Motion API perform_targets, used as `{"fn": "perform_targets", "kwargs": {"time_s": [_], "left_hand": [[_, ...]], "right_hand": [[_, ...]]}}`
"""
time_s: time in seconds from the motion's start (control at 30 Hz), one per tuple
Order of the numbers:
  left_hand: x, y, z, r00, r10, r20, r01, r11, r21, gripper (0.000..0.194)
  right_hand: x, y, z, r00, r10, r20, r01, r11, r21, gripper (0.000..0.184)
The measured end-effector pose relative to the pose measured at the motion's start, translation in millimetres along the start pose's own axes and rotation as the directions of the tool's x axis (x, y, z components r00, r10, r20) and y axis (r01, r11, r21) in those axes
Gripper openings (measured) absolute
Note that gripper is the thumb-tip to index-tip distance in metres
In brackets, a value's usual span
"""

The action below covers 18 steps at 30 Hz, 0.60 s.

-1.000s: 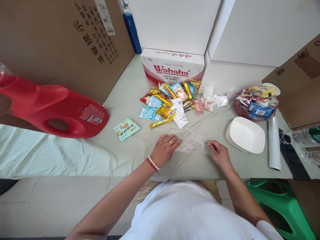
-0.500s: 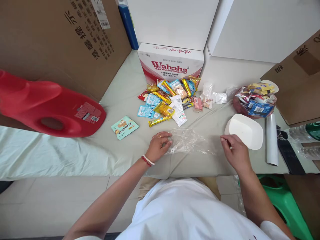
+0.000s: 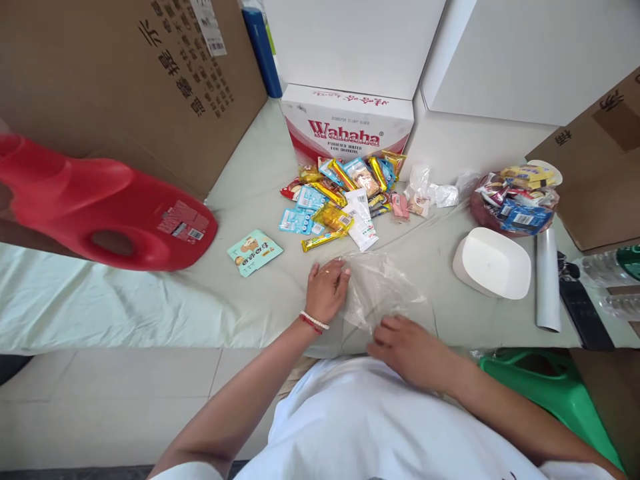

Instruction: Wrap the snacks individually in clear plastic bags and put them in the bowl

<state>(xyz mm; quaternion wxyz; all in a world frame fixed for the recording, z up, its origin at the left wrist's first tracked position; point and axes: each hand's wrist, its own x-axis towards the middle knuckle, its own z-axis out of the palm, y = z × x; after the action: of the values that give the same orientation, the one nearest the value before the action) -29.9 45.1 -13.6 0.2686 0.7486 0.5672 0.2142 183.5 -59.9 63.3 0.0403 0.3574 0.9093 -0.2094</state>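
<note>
A clear plastic bag (image 3: pixel 383 283) lies spread and wrinkled on the cloth-covered table in front of me. My left hand (image 3: pixel 327 290), with a ring and bracelets, pinches the bag's left edge between thumb and fingers. At the bag's near edge my right hand (image 3: pixel 413 350) is palm down, its fingers apart and slightly bent; it seems to hold nothing. Beyond the bag sits a pile of wrapped snacks (image 3: pixel 333 217), with a white packet (image 3: pixel 363 223) on the near side. A light green packet (image 3: pixel 255 252) lies to the left of my left hand.
On the right are a white bowl (image 3: pixel 493 267), a full snack basket (image 3: pixel 483 207), a white roll (image 3: pixel 549 283) and plastic bottles (image 3: pixel 607 267). A large red jug (image 3: pixel 145 227) stands left. Behind are a Wahaba-style printed carton (image 3: pixel 345 127) and a brown cardboard box (image 3: pixel 115 87).
My right hand let go of the bag's right end, swung out right, then came back left to its near edge. The bag now lies wider and flatter. My left hand stays at its left edge.
</note>
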Motion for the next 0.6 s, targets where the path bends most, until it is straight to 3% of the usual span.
{"fn": "perform_targets", "kwargs": {"time_s": [0.1,0.13,0.2,0.27,0.3,0.33,0.37,0.47,0.6], "left_hand": [[-1.7,8.3,5.1,1.0,0.013,0.025,-0.016,0.995,0.098,0.026],[-3.2,9.9,6.4,0.998,0.033,0.045,-0.039,0.991,0.127,0.022],[-7.2,11.5,7.5,0.994,0.076,0.079,-0.088,0.982,0.166,0.009],[-11.5,11.5,6.4,0.989,0.1,0.109,-0.119,0.975,0.187,0.017],[-13.4,10.9,4.9,0.986,0.106,0.129,-0.13,0.972,0.194,0.027],[-15.1,9.8,2.9,0.983,0.109,0.151,-0.139,0.97,0.201,0.038],[-16.7,8.2,0.4,0.978,0.114,0.175,-0.151,0.966,0.209,0.05],[-21.2,0.3,-8.3,0.954,0.149,0.259,-0.214,0.947,0.241,0.077],[-27.9,-12.5,-15.9,0.928,0.169,0.333,-0.271,0.918,0.289,0.094]], "right_hand": [[-33.3,2.4,-10.1,0.987,-0.066,0.149,0.021,0.957,0.288,0.023],[-38.7,8.0,-15.5,0.992,-0.019,0.127,-0.03,0.926,0.377,0.025],[-36.6,23.4,-23.0,0.976,0.214,-0.034,-0.176,0.875,0.452,0.027],[-18.3,41.8,-21.2,0.845,0.473,-0.248,-0.353,0.843,0.405,0.035],[-5.6,51.8,-16.7,0.774,0.547,-0.319,-0.431,0.824,0.367,0.043],[7.4,62.3,-10.4,0.733,0.585,-0.346,-0.483,0.807,0.341,0.051],[19.0,73.4,-3.3,0.707,0.617,-0.346,-0.518,0.784,0.341,0.053],[33.8,109.0,14.2,0.614,0.722,-0.319,-0.531,0.677,0.51,0.035],[10.0,152.6,6.4,0.463,0.848,-0.257,-0.534,0.498,0.683,0.029]]}}
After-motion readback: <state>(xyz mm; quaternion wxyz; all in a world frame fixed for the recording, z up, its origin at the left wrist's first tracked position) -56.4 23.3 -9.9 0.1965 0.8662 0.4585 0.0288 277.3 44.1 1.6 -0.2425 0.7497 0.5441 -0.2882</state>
